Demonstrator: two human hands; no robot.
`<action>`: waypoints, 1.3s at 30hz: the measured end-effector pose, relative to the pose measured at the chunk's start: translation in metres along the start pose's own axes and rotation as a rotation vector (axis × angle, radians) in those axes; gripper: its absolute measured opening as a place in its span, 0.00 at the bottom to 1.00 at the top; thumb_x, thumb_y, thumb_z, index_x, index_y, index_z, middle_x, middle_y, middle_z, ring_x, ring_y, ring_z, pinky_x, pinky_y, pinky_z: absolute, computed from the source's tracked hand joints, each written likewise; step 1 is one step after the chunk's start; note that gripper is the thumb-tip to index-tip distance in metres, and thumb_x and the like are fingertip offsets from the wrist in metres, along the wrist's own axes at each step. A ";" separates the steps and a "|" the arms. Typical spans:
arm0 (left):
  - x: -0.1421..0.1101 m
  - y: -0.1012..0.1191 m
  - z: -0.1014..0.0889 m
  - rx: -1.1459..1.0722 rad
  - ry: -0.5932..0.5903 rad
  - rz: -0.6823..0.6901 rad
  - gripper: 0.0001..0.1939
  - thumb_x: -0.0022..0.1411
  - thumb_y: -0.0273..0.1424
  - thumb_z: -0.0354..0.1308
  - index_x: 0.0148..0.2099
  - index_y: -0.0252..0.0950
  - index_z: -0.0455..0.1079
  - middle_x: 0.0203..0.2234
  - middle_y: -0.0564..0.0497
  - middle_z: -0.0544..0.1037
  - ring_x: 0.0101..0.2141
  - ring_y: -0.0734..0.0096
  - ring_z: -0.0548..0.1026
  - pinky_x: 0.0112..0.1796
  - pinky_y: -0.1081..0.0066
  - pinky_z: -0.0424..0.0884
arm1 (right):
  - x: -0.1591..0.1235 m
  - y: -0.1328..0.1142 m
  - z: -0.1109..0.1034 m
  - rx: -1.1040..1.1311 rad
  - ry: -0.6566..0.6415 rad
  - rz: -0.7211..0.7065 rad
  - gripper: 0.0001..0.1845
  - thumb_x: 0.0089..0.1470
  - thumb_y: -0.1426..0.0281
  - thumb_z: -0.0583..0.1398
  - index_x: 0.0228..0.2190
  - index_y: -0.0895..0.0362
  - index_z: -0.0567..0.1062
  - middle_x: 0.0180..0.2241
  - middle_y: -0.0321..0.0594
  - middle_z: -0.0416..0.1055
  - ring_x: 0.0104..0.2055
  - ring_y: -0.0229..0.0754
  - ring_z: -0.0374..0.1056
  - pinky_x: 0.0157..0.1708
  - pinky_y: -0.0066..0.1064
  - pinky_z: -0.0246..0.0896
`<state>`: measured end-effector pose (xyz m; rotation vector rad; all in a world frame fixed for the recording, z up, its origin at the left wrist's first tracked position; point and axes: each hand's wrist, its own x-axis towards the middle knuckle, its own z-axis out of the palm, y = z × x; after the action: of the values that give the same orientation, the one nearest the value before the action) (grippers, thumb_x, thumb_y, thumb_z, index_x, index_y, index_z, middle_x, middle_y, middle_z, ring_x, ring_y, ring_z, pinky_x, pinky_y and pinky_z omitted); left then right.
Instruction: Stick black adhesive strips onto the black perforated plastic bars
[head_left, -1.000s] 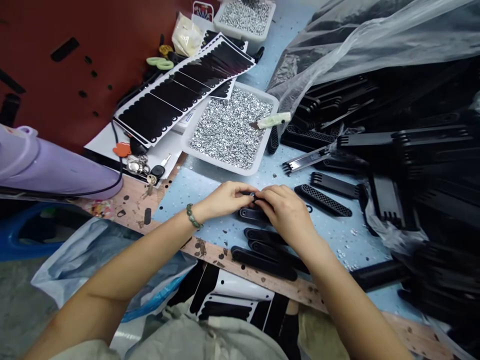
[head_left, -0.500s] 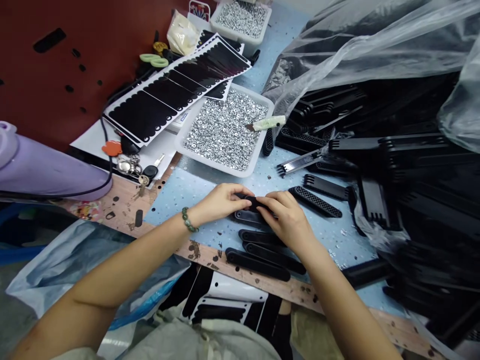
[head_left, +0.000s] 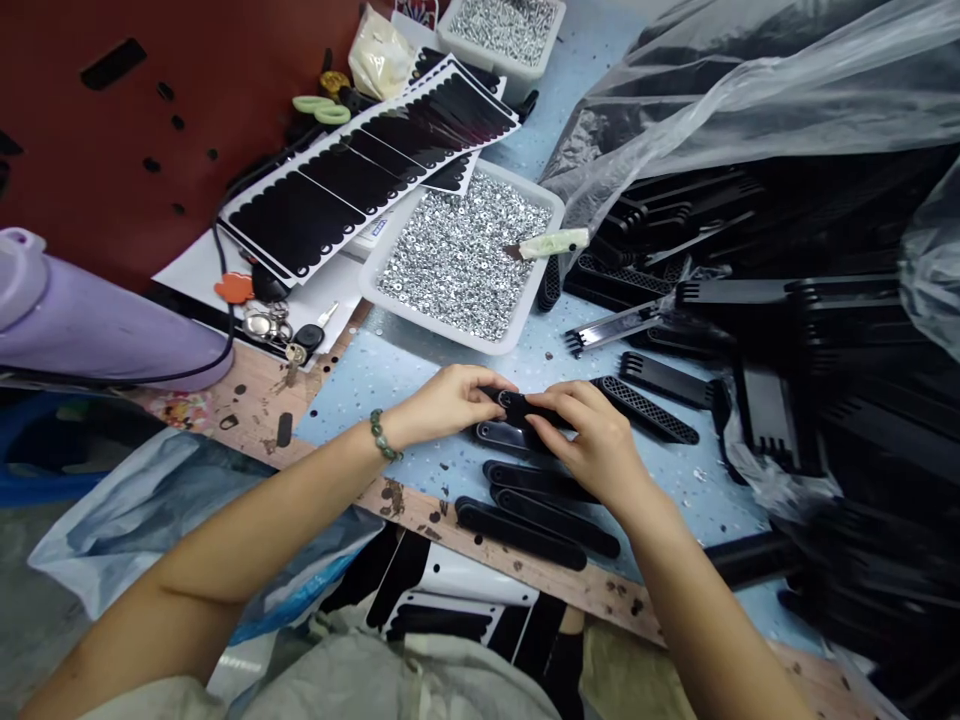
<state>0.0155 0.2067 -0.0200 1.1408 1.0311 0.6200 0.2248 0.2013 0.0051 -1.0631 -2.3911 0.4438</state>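
Observation:
A black plastic strip (head_left: 514, 404) with a small round hole at its end is between my two hands. My left hand (head_left: 451, 404), with a green bead bracelet at the wrist, pinches its left end. My right hand (head_left: 589, 430) grips it further along, fingers bent over it and hiding much of its length. Just below, another black strip (head_left: 506, 436) lies partly under the hands. Several more black strips, such as the nearest one (head_left: 520, 533), rest side by side near the table's front edge.
A white tub of small metal nuts (head_left: 457, 260) holds a green-handled blade (head_left: 553, 243). Black sticker sheets (head_left: 330, 190) lie behind it. At left are keys (head_left: 309, 335) and a purple bottle (head_left: 105, 320). Black plastic parts (head_left: 765, 400) and clear film (head_left: 675, 110) heap up at right.
The head view has shifted slightly, so the scene sits a little further right. My hands stay on the strip, and its holed end shows more clearly between my fingers.

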 end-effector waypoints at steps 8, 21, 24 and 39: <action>-0.002 0.000 0.000 0.006 -0.014 0.041 0.16 0.55 0.24 0.58 0.48 0.31 0.71 0.38 0.45 0.78 0.35 0.72 0.77 0.38 0.71 0.74 | 0.000 0.001 0.002 -0.032 -0.066 0.000 0.09 0.59 0.72 0.57 0.42 0.56 0.73 0.36 0.42 0.69 0.39 0.42 0.65 0.40 0.35 0.65; -0.006 0.002 0.011 0.165 0.116 0.050 0.11 0.57 0.34 0.60 0.39 0.32 0.72 0.34 0.47 0.77 0.31 0.72 0.76 0.32 0.72 0.72 | -0.017 0.005 -0.021 -0.058 -0.094 0.303 0.06 0.58 0.67 0.58 0.36 0.56 0.69 0.30 0.38 0.68 0.32 0.39 0.65 0.33 0.30 0.60; -0.008 0.001 0.009 0.221 0.101 0.099 0.11 0.58 0.35 0.59 0.40 0.33 0.73 0.39 0.47 0.76 0.33 0.72 0.76 0.36 0.71 0.72 | -0.017 0.006 -0.023 0.037 -0.077 0.368 0.02 0.58 0.71 0.58 0.32 0.56 0.70 0.28 0.36 0.68 0.30 0.37 0.64 0.31 0.28 0.58; -0.008 0.005 0.011 0.226 0.116 0.106 0.10 0.57 0.35 0.59 0.38 0.33 0.72 0.37 0.48 0.75 0.33 0.73 0.76 0.35 0.73 0.72 | -0.010 0.006 -0.025 -0.005 -0.127 0.411 0.03 0.54 0.73 0.60 0.28 0.56 0.70 0.27 0.36 0.68 0.28 0.36 0.64 0.29 0.28 0.56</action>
<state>0.0227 0.1972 -0.0121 1.3771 1.1671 0.6725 0.2484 0.2003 0.0201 -1.5784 -2.2746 0.6625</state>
